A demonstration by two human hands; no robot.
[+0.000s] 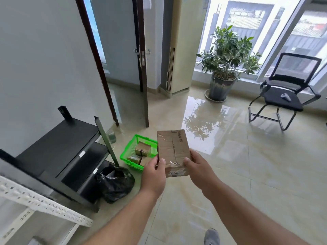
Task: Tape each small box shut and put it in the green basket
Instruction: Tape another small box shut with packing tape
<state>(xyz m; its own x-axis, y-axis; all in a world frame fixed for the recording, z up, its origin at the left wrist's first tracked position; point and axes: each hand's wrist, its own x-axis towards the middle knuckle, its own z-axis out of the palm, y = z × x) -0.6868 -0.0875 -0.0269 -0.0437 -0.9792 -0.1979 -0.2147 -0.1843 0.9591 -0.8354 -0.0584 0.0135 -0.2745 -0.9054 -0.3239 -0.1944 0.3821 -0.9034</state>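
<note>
At six o'clock, nearest the camera, the toe of a grey shoe (211, 236) shows on the glossy tiled floor (247, 165), and two bare forearms reach up from the bottom edge toward the centre. The left hand (153, 174) and the right hand (198, 169) hold a small cardboard box (172, 151) between them in the air, at the middle of the view. The box stands between the two palms: the left thumb lies on its near face at about eight o'clock of the box, the right thumb at about four o'clock, and the other fingers (194, 153) curl round the side edges and behind it, so both hands grip it from opposite sides. Clear tape runs over its top seam, and a white label with printed digits sits on the lower front. At nine o'clock of the box, on the floor, stands the green basket (126, 155) with several smaller boxes (142, 148) inside; the held box overlaps its right edge in view but hangs above it. At eight o'clock lies a black plastic bag (115, 184), beside a dark low shelf (58, 147). Farther off, at one o'clock, stands a potted plant (224, 62), and at two o'clock a black chair (284, 91) by the windows.
</note>
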